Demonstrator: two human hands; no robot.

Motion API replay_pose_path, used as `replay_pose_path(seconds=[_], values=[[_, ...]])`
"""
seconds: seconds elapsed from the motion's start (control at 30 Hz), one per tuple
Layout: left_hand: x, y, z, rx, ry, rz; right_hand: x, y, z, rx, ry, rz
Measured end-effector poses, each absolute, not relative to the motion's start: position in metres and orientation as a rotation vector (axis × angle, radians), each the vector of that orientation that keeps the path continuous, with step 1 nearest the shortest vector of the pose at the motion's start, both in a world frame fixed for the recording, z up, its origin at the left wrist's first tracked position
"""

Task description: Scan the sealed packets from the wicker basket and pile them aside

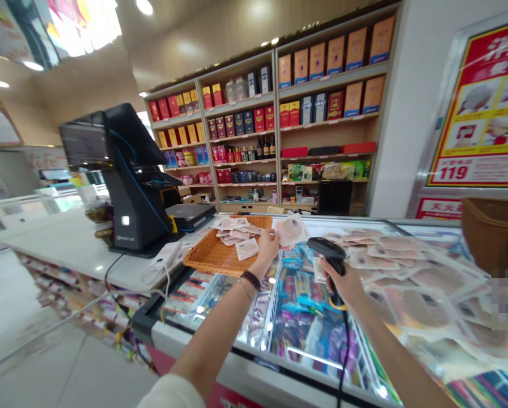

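Note:
My left hand (268,247), with a dark beaded bracelet at the wrist, pinches a flat clear packet (293,230) by its edge, over the right side of the wicker tray (207,254). Several similar packets (236,231) lie in that tray. The fingers of my right hand (344,283) wrap round the handle of a black barcode scanner (327,248). Its head points left toward the packet, with a gap between them. A small pale packet (319,270) shows beside the right fingers; whether they touch it I cannot tell. The scanner's cable (346,345) hangs down toward me.
A glass-topped freezer (262,362) holding colourful packs lies under my hands. Many flat packets (419,300) are spread over its right side. A point-of-sale terminal (130,209) stands on the left counter (71,249). Right stands a brown basket (487,226); stocked shelves (275,130) line the back.

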State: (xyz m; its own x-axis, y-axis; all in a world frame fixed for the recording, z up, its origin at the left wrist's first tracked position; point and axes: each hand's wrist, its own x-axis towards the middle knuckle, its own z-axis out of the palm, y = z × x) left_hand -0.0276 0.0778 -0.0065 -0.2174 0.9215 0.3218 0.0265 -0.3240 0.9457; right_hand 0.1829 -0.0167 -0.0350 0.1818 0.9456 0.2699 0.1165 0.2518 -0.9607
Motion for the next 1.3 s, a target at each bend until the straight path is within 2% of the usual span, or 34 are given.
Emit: replay_pose_path(seconds=[0.23, 0.4, 0.6, 1.03, 1.3], values=[[0.021, 0.076, -0.074, 1.059, 1.072, 1.526, 0.214, -0.026, -0.03, -1.207, -1.259, 0.777], [0.013, 0.078, -0.093, 0.969, 1.084, 1.516, 0.206, -0.024, -0.036, -1.237, -1.29, 0.763], [0.013, 0.073, -0.096, 1.008, 1.099, 1.502, 0.199, -0.027, -0.04, -1.273, -1.392, 0.697], [0.01, 0.063, -0.086, 1.033, 1.115, 1.5, 0.199, -0.041, -0.015, -1.33, -1.333, 0.745], [0.027, 0.085, -0.066, 0.822, 1.129, 1.631, 0.238, -0.042, -0.015, -1.255, -1.186, 0.689]])
